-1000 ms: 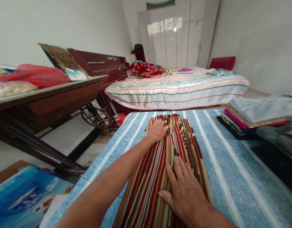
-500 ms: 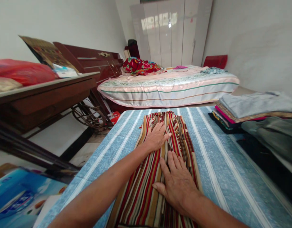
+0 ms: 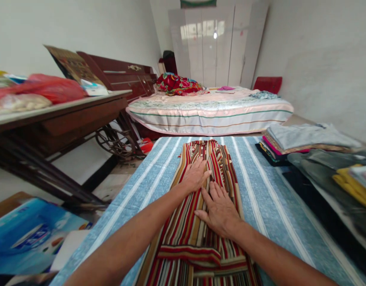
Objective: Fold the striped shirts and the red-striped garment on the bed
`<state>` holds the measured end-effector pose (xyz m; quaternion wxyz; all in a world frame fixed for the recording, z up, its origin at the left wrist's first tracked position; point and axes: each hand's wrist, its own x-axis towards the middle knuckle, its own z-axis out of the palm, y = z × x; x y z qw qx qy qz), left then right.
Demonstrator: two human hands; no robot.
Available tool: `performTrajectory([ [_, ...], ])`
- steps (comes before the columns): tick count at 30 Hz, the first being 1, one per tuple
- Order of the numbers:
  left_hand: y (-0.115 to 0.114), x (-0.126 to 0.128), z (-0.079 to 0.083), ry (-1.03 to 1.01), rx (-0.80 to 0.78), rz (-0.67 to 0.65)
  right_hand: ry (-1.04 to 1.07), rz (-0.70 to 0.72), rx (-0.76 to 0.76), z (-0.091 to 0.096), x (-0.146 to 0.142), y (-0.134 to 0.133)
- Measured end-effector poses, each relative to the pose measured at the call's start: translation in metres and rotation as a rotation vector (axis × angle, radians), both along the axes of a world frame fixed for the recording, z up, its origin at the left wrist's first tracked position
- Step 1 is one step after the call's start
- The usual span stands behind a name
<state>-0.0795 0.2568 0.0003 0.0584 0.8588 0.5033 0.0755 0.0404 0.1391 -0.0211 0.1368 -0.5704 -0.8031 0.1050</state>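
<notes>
A striped garment (image 3: 183,226) in red, tan, black and cream lies lengthwise on the blue, white-striped cloth (image 3: 135,186) in front of me. Its sides are folded inward into a long narrow shape, and a folded band crosses it near my side. My left hand (image 3: 196,174) rests flat on the upper part, fingers stretched out. Lower and to the right, my right hand (image 3: 220,208) presses flat on the garment with its fingers apart. Neither hand grasps the fabric. The garment's near end runs out of the picture.
Folded clothes (image 3: 308,139) are stacked at the right, with dark garments (image 3: 328,182) and a yellow cloth (image 3: 354,184) nearer. A sewing-machine table (image 3: 81,109) stands left, above a blue box (image 3: 36,238). Beyond lies a bed (image 3: 209,115) before a wardrobe (image 3: 212,47).
My view has tilted and shifted slightly, showing more of the garment's near part and the yellow cloth. Both hands remain flat on the garment, the right a little farther up.
</notes>
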Motion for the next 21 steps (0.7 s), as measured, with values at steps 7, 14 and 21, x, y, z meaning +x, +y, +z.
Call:
performTrajectory([
  [7,-0.081,-0.03,0.002,0.082,-0.03,0.043,-0.038,0.012,-0.002,0.001,0.001,-0.003],
  [14,-0.109,-0.033,0.001,0.062,-0.081,0.068,-0.078,0.009,-0.049,0.015,0.006,-0.003],
  [21,-0.17,-0.033,0.013,0.002,-0.028,0.04,-0.087,0.04,-0.024,0.028,0.007,-0.048],
])
